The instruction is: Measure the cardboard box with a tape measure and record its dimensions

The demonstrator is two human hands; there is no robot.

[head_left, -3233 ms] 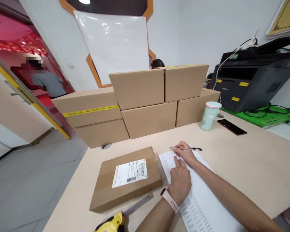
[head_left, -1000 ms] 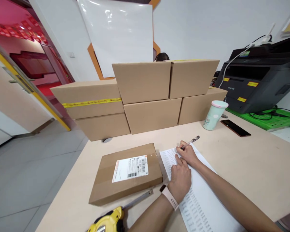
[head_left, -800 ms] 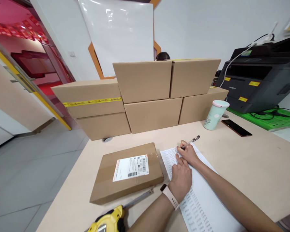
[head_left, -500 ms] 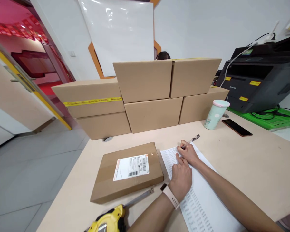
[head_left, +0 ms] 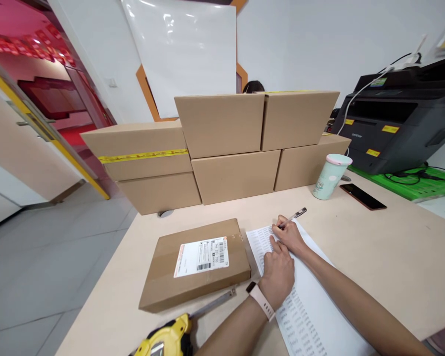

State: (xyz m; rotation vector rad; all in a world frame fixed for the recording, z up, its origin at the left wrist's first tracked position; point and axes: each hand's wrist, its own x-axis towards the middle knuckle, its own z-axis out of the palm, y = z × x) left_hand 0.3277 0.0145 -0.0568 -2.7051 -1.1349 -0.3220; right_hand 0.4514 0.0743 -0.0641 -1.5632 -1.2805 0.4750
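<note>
A printed sheet of paper (head_left: pixel 304 301) with columns of small text lies on the table. My right hand (head_left: pixel 289 234) is closed around a pen (head_left: pixel 295 215), its tip down at the sheet's far edge. My left hand (head_left: pixel 278 272) rests on the sheet just below, index finger stretched toward the pen tip, holding nothing. To the left lies a flat cardboard parcel (head_left: pixel 196 291) bearing a white shipping label (head_left: pixel 202 256). A yellow tape measure (head_left: pixel 167 340), its blade partly drawn out along the parcel's near edge, sits beside my left forearm.
Several cardboard boxes (head_left: pixel 233 178) are stacked along the table's far side; a person's head (head_left: pixel 253 87) shows behind them. A mint green cup (head_left: pixel 331 178) and a phone (head_left: pixel 363 196) stand back right. Beyond is a black printer (head_left: pixel 389 123) on a green base (head_left: pixel 415 185).
</note>
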